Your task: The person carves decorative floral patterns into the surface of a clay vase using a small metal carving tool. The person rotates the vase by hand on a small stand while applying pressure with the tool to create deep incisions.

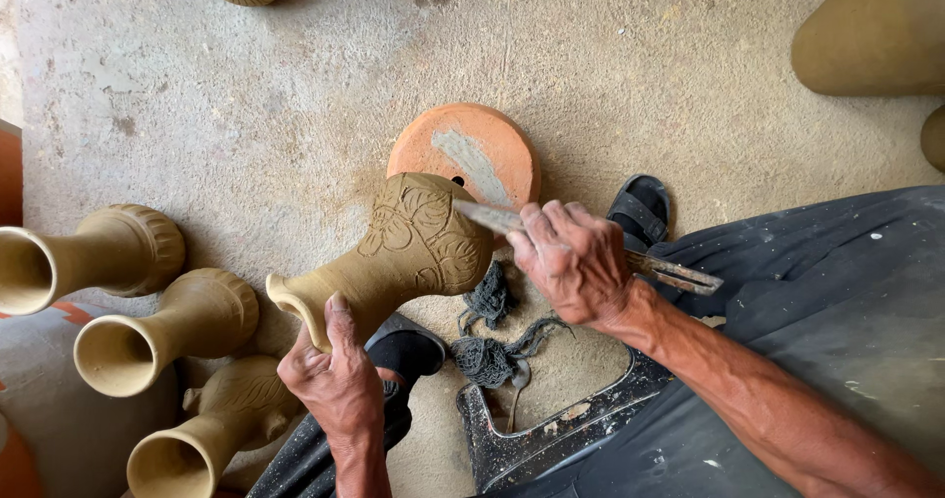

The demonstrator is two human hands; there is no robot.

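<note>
Vase [413,247] of unfired clay, likely soft, fragile; left hand [335,380] fingers clasp neck, right hand [576,262] fingers grip blade [487,217] against carved belly

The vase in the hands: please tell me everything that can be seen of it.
The vase looks like unfired, tan-brown clay, with a round belly, long narrow neck and flared mouth. Leaves and a flower are carved into the belly. It is tilted, mouth toward the lower left. The left hand grips its neck near the rim; the right hand presses a flat blade to the belly.
</note>
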